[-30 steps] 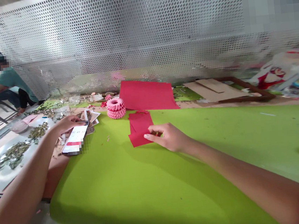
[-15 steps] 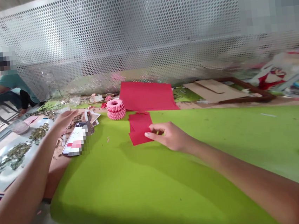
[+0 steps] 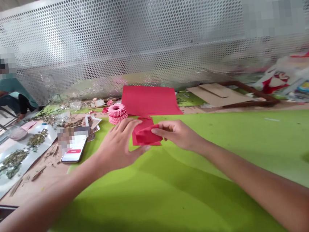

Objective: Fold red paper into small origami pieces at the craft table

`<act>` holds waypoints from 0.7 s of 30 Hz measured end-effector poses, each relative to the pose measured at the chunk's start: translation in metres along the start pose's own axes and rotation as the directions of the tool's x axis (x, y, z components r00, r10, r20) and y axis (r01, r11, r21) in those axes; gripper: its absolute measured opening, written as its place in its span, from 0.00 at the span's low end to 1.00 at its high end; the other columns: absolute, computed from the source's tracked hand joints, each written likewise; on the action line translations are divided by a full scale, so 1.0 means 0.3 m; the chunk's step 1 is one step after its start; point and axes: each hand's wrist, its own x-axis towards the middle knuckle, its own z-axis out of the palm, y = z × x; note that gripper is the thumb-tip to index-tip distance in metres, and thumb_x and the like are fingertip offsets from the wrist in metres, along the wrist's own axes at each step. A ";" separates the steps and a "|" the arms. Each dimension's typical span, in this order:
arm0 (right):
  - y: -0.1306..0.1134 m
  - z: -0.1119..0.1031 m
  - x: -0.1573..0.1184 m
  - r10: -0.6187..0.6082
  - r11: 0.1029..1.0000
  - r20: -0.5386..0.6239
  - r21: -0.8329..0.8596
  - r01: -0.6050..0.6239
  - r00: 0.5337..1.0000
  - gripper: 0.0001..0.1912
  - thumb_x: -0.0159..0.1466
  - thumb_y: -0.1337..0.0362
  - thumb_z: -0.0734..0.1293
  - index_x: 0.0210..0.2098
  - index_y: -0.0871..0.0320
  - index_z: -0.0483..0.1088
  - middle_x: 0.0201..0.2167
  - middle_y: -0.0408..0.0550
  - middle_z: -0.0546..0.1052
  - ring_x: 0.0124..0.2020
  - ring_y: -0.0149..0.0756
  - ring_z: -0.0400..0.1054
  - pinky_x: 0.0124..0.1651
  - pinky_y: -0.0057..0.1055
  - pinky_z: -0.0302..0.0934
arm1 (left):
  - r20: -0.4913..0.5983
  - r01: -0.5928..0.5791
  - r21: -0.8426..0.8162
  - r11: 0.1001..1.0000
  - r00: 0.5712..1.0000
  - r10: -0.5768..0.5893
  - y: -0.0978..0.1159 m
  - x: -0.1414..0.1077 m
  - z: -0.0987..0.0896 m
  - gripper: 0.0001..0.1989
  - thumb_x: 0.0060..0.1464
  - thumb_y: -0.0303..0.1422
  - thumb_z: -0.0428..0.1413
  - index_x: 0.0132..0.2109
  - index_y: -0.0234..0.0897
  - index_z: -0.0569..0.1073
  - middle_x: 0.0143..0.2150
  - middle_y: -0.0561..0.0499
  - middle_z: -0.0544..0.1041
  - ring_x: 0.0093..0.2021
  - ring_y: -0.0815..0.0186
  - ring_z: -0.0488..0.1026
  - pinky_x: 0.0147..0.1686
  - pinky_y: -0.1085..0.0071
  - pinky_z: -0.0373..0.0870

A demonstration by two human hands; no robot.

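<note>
My right hand (image 3: pixel 176 134) pinches the right edge of a small red paper piece (image 3: pixel 147 135), lifting it a little off the green tabletop. Beneath and behind it lie other red paper pieces (image 3: pixel 145 122). My left hand (image 3: pixel 121 143) hovers just to the left, thumb and fingers spread apart, holding nothing. Behind its fingers stands a stack of pink scalloped paper rings (image 3: pixel 117 113), partly covered at the bottom. A large red paper sheet (image 3: pixel 150 100) lies farther back.
A phone (image 3: pixel 75 147) rests at the left among scraps and dried plants (image 3: pixel 16 156). Brown cardboard (image 3: pixel 220 95) and a wooden frame (image 3: pixel 265 100) lie at the back right, near plastic bags (image 3: pixel 290 77). Perforated metal panelling (image 3: pixel 135 34) rises behind. Another person (image 3: pixel 9 86) sits far left.
My left hand has come from beside the phone to the red paper at the centre. My right hand has raised and tilted the small red piece.
</note>
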 end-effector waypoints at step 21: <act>0.003 0.072 -0.016 0.008 0.999 0.126 -0.050 -0.001 0.992 0.25 0.64 0.43 0.62 0.24 0.58 0.64 0.21 0.39 0.59 0.22 0.29 0.53 0.26 0.29 0.45 | 0.140 0.406 -0.076 0.911 0.909 -0.393 -0.396 -0.005 -0.204 0.26 0.56 0.55 0.53 0.53 0.45 0.76 0.55 0.45 0.76 0.51 0.51 0.74 0.49 0.57 0.70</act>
